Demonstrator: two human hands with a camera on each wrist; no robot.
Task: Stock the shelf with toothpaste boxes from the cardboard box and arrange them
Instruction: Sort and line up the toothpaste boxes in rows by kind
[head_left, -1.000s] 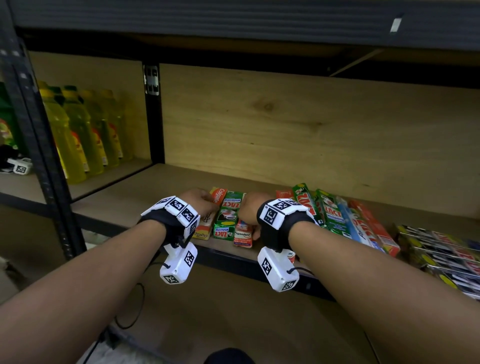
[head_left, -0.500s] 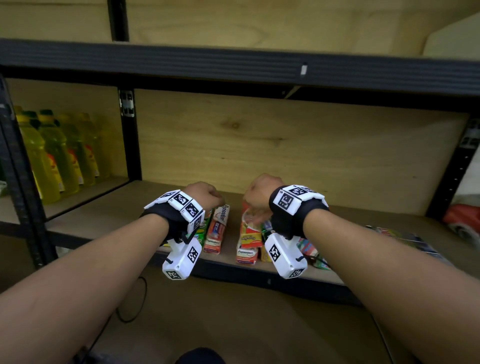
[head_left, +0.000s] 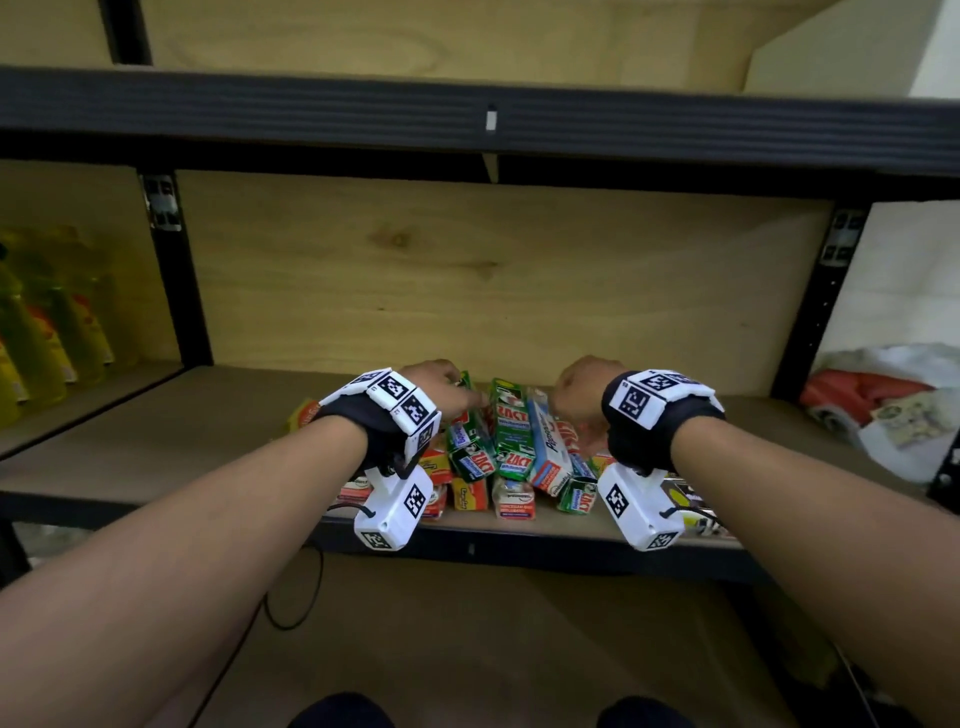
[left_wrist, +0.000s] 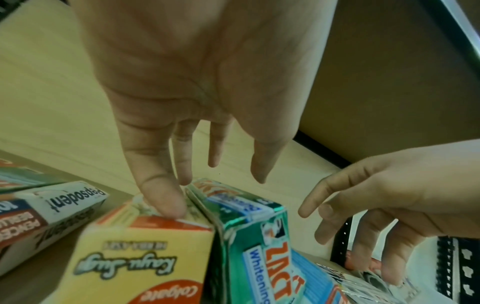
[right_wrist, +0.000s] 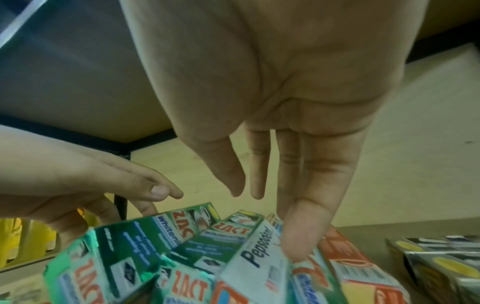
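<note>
Both hands' fingers now extended over the toothpaste boxes (head_left: 511, 441), seemingly holding nothing.

a black metal frame (head_left: 488, 122) runs across above the fingers, with a small white tag (head_left: 491, 118) at its middle. beyond the fingertips stands a pale plywood back panel (head_left: 467, 280) with knots in the grain. black uprights (head_left: 176, 291) rise far to either side of the fingers. well off past the left-hand fingers, yellow bottles (head_left: 36, 338) stand in the neighbouring bay. below the fingers lies a brown floor (head_left: 493, 639) with a dark cable (head_left: 291, 597). light is dim and warm.
</note>
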